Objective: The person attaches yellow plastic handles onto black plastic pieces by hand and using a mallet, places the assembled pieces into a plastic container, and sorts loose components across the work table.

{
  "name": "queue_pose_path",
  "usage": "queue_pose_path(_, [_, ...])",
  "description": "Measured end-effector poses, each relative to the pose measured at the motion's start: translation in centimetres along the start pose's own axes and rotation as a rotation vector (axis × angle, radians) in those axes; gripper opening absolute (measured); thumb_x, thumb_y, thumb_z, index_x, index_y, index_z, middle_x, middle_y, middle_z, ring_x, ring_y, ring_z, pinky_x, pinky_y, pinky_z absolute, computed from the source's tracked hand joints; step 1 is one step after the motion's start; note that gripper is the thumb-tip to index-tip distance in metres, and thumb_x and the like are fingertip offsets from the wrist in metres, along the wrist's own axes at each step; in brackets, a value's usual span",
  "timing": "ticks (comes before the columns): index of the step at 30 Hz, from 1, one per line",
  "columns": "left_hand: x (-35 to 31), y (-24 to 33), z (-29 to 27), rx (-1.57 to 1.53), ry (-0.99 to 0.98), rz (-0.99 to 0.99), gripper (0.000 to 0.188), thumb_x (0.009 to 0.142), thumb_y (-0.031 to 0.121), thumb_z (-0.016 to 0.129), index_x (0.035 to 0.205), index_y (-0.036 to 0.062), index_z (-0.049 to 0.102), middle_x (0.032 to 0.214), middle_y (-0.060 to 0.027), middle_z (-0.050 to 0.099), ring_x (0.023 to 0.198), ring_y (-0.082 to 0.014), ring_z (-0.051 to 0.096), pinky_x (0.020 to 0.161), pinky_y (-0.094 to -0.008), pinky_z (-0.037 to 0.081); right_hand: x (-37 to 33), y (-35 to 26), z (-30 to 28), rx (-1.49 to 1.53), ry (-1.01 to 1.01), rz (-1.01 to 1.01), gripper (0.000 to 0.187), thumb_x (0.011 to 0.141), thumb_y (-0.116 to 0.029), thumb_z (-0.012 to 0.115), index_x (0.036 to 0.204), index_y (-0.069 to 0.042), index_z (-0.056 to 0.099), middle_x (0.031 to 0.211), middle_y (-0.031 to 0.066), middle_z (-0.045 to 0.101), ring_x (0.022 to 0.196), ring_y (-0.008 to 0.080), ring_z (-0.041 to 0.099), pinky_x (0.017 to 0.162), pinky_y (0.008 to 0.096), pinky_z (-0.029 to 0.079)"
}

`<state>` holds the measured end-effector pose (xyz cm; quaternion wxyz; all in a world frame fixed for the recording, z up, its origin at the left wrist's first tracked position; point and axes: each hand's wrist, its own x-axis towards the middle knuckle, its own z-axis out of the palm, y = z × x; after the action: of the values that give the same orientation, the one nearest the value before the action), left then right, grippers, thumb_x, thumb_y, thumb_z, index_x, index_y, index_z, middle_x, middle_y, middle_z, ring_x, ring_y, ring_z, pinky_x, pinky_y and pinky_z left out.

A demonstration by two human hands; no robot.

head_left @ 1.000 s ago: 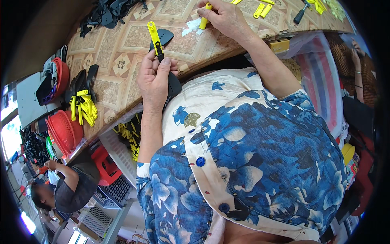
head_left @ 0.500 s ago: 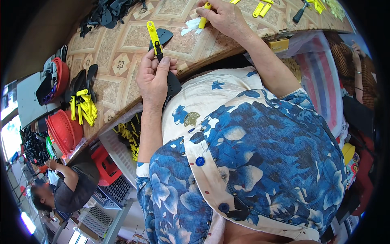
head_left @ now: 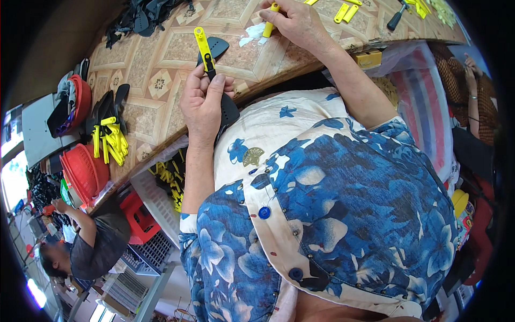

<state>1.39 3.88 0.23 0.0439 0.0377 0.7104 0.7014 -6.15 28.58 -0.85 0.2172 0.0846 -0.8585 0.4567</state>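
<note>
My left hand (head_left: 204,102) is closed around the narrow middle of a black plastic piece with flat, rounded ends (head_left: 216,48). A slim yellow plastic piece with a round hole at its tip (head_left: 201,43) is joined to it and points away from me. Above the table's near edge, my right hand (head_left: 300,24) pinches another short yellow plastic piece (head_left: 270,22). Its lower end meets, or sits just over, a white paste-like smear (head_left: 252,35) on the tabletop. My right fingertips are partly cut off by the top of the picture.
Black parts (head_left: 145,19) lie heaped at the far left of the patterned table (head_left: 161,86). Yellow-handled pieces (head_left: 110,140) sit near a red basket (head_left: 83,169). Loose yellow pieces (head_left: 346,12) and a black-handled tool (head_left: 396,19) lie right. A co-worker (head_left: 99,244) is at left.
Both my hands and the pieces in them stay almost still. At the left, the co-worker's hand has shifted slightly left and up.
</note>
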Motion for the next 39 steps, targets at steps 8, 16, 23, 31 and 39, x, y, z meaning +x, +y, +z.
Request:
queue_pose_path(8, [0.0, 0.0, -0.1, 0.003, -0.004, -0.012, 0.032, 0.099, 0.007, 0.06, 0.129, -0.0034, 0.054, 0.092, -0.01, 0.07, 0.079, -0.0121, 0.067, 0.071, -0.0236, 0.057, 0.0, -0.2, 0.1, 0.028, 0.001, 0.019, 0.024, 0.089, -0.024, 0.067, 0.101, -0.002, 0.068, 0.085, 0.0201, 0.07, 0.079, 0.0331, 0.07, 0.07, 0.0378, 0.055])
queue_pose_path(16, [0.1, 0.1, -0.1, 0.001, -0.013, -0.018, 0.033, 0.099, 0.007, 0.06, 0.129, -0.0035, 0.054, 0.091, -0.0097, 0.07, 0.078, -0.0115, 0.067, 0.071, -0.0231, 0.057, 0.2, 0.9, -0.2, 0.756, -0.14, 0.367, 0.013, 0.095, -0.009, 0.062, 0.102, 0.001, 0.067, 0.082, 0.0035, 0.069, 0.074, 0.0091, 0.064, 0.065, 0.0257, 0.053])
queue_pose_path(23, [0.5, 0.3, -0.2, -0.044, -0.01, -0.076, 0.031, 0.098, 0.008, 0.061, 0.127, -0.0023, 0.055, 0.091, -0.0103, 0.07, 0.078, -0.0129, 0.068, 0.07, -0.0242, 0.057, 0.9, -6.1, 0.9, 0.773, -0.265, 0.102, 0.009, 0.096, -0.006, 0.061, 0.099, 0.001, 0.065, 0.08, 0.0012, 0.064, 0.071, 0.0063, 0.058, 0.065, 0.02, 0.047])
queue_pose_path(31, [0.3, 0.5, -0.2, -0.084, 0.001, -0.117, 0.032, 0.098, 0.007, 0.061, 0.127, -0.0043, 0.052, 0.09, -0.011, 0.07, 0.076, -0.0132, 0.068, 0.068, -0.0247, 0.057, 0.9, -6.2, 6.1, 0.405, -0.244, -0.168, 0.023, 0.092, -0.03, 0.068, 0.103, -0.01, 0.069, 0.076, 0.0111, 0.069, 0.072, 0.0252, 0.071, 0.066, 0.0358, 0.055])
queue_pose_path(39, [0.4, 0.5, -0.6, -0.106, -0.01, -0.137, 0.031, 0.097, 0.005, 0.06, 0.125, -0.0056, 0.053, 0.089, -0.0115, 0.07, 0.076, -0.0131, 0.068, 0.067, -0.0253, 0.057, 0.0, -6.7, 7.0, 0.235, -0.204, -0.242, 0.022, 0.094, -0.021, 0.066, 0.113, -0.008, 0.064, 0.083, 0.0101, 0.068, 0.074, 0.0192, 0.068, 0.067, 0.0301, 0.054])
